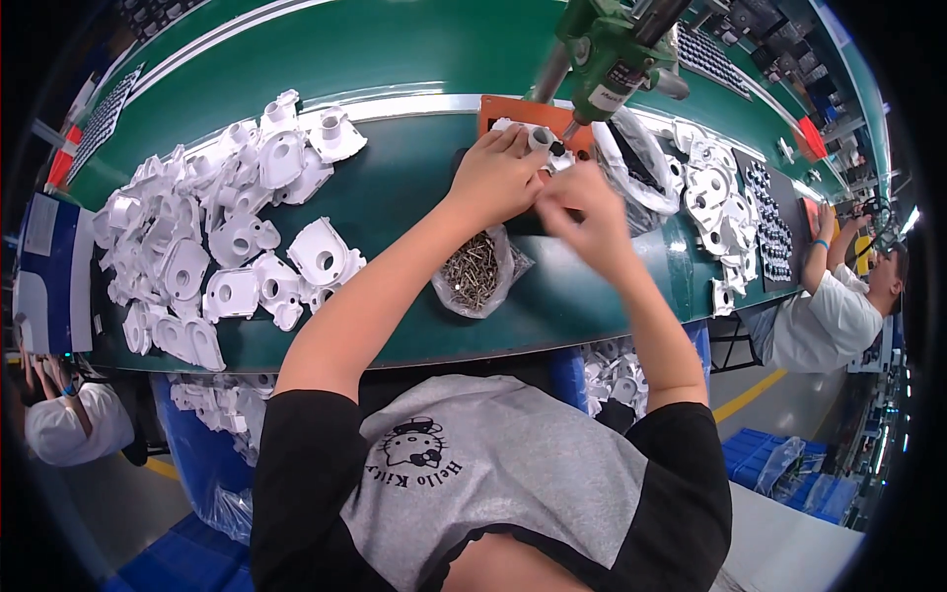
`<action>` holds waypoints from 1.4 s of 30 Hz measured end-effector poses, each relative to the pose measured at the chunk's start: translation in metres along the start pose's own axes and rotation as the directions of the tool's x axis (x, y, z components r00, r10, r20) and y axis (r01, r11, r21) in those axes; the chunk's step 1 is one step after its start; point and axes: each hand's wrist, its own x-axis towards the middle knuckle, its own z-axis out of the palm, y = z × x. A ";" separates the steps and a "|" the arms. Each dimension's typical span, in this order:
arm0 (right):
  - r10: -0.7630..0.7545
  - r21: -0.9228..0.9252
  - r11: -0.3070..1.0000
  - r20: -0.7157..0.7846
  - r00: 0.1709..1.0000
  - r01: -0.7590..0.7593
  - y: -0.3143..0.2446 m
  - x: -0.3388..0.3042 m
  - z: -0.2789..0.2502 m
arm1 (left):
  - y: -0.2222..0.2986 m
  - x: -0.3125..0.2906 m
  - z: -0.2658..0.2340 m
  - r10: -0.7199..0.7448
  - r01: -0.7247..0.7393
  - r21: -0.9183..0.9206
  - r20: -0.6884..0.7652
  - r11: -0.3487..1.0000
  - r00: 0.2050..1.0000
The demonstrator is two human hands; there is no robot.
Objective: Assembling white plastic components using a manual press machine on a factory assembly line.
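Under the tip of a green bench press (602, 79), a white plastic part (540, 139) with a round collar rests by the orange base plate (493, 111). My left hand (498, 178) is closed over its near left side. Just to the right, my right hand (589, 205) is blurred, its fingers curled in; whatever they hold is hidden. A small black piece (558, 149) shows beside the collar, between my hands. Below my left hand, a clear plastic bag of metal screws (473, 274) sits open on the green bench (395, 178).
White plastic parts (187, 237) are heaped on the left, with more (715, 197) on the right. A clear bag with dark contents (631, 168) stands right of the press. Black pieces fill a tray (774, 222). Another person (824, 316) sits at far right.
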 end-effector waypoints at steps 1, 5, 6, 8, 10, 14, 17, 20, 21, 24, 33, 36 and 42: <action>-0.077 0.015 0.997 0.080 0.994 0.076 -0.013 -0.003 0.009 | -0.001 -0.001 0.000 0.003 -0.003 -0.008 0.003 1.000 1.000; -0.117 -0.169 0.972 0.256 0.960 0.163 -0.032 -0.026 0.054 | -0.003 -0.002 0.005 -0.001 0.001 0.009 0.004 1.000 1.000; -0.127 -0.233 0.954 0.256 0.958 0.189 -0.031 -0.029 0.060 | -0.002 -0.002 0.005 0.000 0.000 0.012 -0.005 1.000 1.000; -0.099 -0.289 0.940 0.268 0.958 0.179 -0.033 -0.033 0.064 | -0.002 -0.001 0.006 0.000 0.001 0.018 -0.015 1.000 1.000; -0.075 -0.343 0.923 0.279 0.957 0.172 -0.035 -0.031 0.066 | -0.003 -0.001 0.006 0.019 -0.019 -0.006 -0.031 1.000 0.999; -0.074 -0.345 0.922 0.290 0.954 0.177 -0.032 -0.030 0.068 | -0.004 -0.002 0.006 0.006 -0.006 0.019 -0.032 1.000 0.999; -0.075 -0.327 0.931 0.265 0.961 0.163 -0.031 -0.030 0.066 | -0.003 -0.002 0.006 0.019 -0.020 -0.004 -0.057 1.000 0.998; -0.089 -0.320 0.934 0.229 0.969 0.161 -0.031 -0.028 0.064 | -0.003 -0.002 0.007 0.013 -0.012 0.014 -0.045 1.000 0.999; -0.093 -0.318 0.935 0.212 0.973 0.159 -0.030 -0.028 0.064 | -0.004 -0.002 0.007 0.014 -0.013 0.016 -0.043 1.000 0.999; -0.081 -0.257 0.958 0.195 0.978 0.130 -0.029 -0.026 0.060 | -0.003 -0.002 0.007 0.005 -0.004 0.015 -0.025 1.000 1.000; 0.399 0.138 0.898 0.146 0.905 -0.418 0.028 0.016 -0.019 | -0.002 -0.002 0.000 -0.016 0.016 -0.002 0.013 1.000 1.000; 0.475 0.122 0.867 0.086 0.876 -0.482 0.048 0.027 -0.029 | -0.001 0.000 0.002 -0.008 0.008 -0.013 -0.014 1.000 1.000; 0.501 0.025 0.863 0.083 0.862 -0.504 0.082 0.036 -0.019 | 0.000 0.000 0.002 0.008 -0.010 -0.035 -0.060 0.999 0.998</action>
